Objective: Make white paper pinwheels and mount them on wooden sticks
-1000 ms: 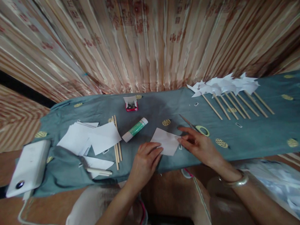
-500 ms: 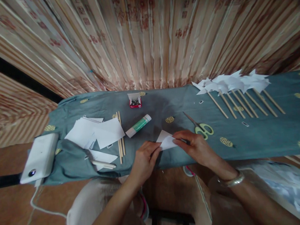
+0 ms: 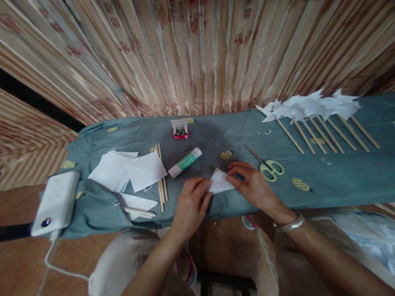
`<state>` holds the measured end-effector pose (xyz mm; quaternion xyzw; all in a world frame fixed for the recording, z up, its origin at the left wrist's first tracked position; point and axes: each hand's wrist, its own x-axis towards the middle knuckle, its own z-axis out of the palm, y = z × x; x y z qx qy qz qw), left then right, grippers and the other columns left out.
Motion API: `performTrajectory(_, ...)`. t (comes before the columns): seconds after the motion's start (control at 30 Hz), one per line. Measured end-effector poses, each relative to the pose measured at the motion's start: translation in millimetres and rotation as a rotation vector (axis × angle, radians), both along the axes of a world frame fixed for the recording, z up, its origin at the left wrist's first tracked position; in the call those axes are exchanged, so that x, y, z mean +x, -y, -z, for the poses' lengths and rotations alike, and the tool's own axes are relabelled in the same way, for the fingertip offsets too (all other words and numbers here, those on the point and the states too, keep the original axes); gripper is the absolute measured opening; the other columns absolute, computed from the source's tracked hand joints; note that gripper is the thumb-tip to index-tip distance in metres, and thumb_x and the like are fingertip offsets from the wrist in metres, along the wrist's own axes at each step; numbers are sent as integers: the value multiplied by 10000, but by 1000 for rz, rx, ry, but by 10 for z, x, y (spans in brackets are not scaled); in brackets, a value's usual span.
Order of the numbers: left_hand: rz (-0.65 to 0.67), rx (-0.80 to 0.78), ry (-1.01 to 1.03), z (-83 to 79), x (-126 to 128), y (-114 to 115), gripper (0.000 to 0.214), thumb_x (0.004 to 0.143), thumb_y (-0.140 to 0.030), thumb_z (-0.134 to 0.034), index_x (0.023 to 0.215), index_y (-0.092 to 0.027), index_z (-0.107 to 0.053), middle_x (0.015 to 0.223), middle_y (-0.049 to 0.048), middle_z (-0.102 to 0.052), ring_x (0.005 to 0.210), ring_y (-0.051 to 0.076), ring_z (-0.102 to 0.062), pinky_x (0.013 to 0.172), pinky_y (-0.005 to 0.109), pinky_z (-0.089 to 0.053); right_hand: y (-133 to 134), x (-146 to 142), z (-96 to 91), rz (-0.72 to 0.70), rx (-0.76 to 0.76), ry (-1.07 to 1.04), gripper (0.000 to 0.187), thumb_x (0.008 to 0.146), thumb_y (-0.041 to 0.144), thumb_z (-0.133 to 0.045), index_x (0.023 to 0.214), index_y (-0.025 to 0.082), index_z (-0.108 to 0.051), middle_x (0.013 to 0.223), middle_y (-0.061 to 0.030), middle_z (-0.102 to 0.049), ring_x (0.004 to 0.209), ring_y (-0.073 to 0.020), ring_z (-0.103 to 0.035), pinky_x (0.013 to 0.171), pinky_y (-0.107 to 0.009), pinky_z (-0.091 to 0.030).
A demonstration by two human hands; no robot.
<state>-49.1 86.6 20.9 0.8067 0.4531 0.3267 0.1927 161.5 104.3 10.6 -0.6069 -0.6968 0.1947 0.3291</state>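
A small white sheet of paper (image 3: pixel 220 182), folded into a triangle, lies near the front edge of the cloth-covered table. My left hand (image 3: pixel 192 203) grips its left corner between thumb and fingers. On the other side my right hand (image 3: pixel 253 187), with a silver bangle on the wrist, has its fingertips closed on the right corner. Just beyond the right hand rest scissors (image 3: pixel 268 169) with light green handles. A green and white glue stick (image 3: pixel 185 162) lies beyond my left hand.
To the left are loose white paper sheets (image 3: pixel 146 171), wooden sticks (image 3: pixel 161 184), a white pen (image 3: pixel 139 211) and a white power bank (image 3: pixel 58 202) with a cable. A red box of pins (image 3: pixel 180 132) stands behind. Several paper pinwheels (image 3: pixel 312 108) on sticks lie at back right.
The paper's lifted flap has come down, so the sheet now looks like a flatter triangle. My right hand has shifted slightly left. The whole view has moved a little.
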Motion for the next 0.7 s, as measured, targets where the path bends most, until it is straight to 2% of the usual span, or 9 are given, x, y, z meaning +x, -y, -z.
performTrajectory(0.1,77,158,-131,9,70,114,275,928,-163,-494,1175,-154,-616,1126,126,-663,1053,248,-600,883,406,-516,-9,-9,5,7,-1,0,91,828,241,-606,765,219,-668,1014,-85,-705,992,-239,-649,900,-399,-500)
performTrajectory(0.2,180,179,-223,51,151,234,334,940,-163,-465,1260,-115,-546,1262,155,-627,1219,266,-540,973,438,-479,-14,-17,16,13,16,5,84,826,225,-603,763,211,-657,993,-90,-704,979,-240,-649,894,-397,-499)
performTrajectory(0.33,223,165,-316,120,194,306,429,932,-185,-475,1344,-67,-456,1400,185,-536,1360,286,-432,1096,502,-387,-18,-20,33,10,37,24,87,831,231,-596,765,214,-649,997,-88,-701,978,-240,-643,899,-401,-496)
performTrajectory(0.47,228,183,-351,164,190,302,478,927,-214,-495,1369,-46,-425,1429,205,-502,1404,301,-374,1120,508,-370,-29,-26,30,6,31,32,88,829,226,-602,752,210,-641,982,-90,-701,963,-240,-645,894,-394,-495)
performTrajectory(0.7,227,191,-369,196,200,297,470,941,-246,-477,1366,-50,-429,1429,203,-504,1398,292,-386,1107,498,-405,-41,-43,24,10,36,43,91,829,219,-585,754,207,-635,961,-89,-699,940,-242,-645,871,-395,-496)
